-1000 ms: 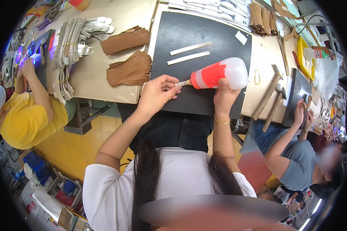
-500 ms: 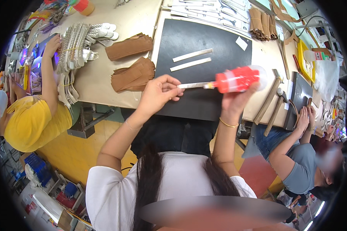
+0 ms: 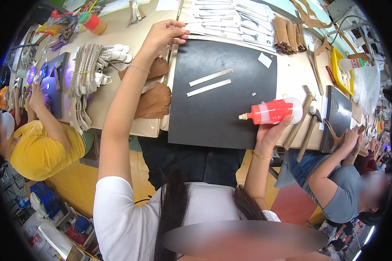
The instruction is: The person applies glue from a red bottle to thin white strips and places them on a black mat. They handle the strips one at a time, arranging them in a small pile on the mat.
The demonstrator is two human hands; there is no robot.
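Note:
My right hand [image 3: 270,135] is wrapped round a squeeze bottle [image 3: 272,112] with a red-covered middle, a clear base and a narrow tip that points left. It is held tilted on its side above the near right part of a black mat [image 3: 222,113]. My left hand [image 3: 167,34] reaches past the mat's far left corner, fingers slightly apart and no strip visible in them. Its fingertips are beside white sheets with many pale narrow strips [image 3: 213,24]. Two pale strips [image 3: 210,82] lie side by side on the mat. My left forearm partly hides two stacks of brown pieces [image 3: 154,102].
Hammers [image 3: 307,135] lie right of the mat, near a yellow tray [image 3: 342,71]. Rolled brown bundles [image 3: 287,35] stand at the far right. Bundled pale straps [image 3: 85,71] and a capped jar [image 3: 92,22] are at left. Co-workers sit on both sides.
My left hand has left the bottle tip and moved far and left to the sheets; the strip it held no longer shows in it. The bottle has drawn slightly nearer me.

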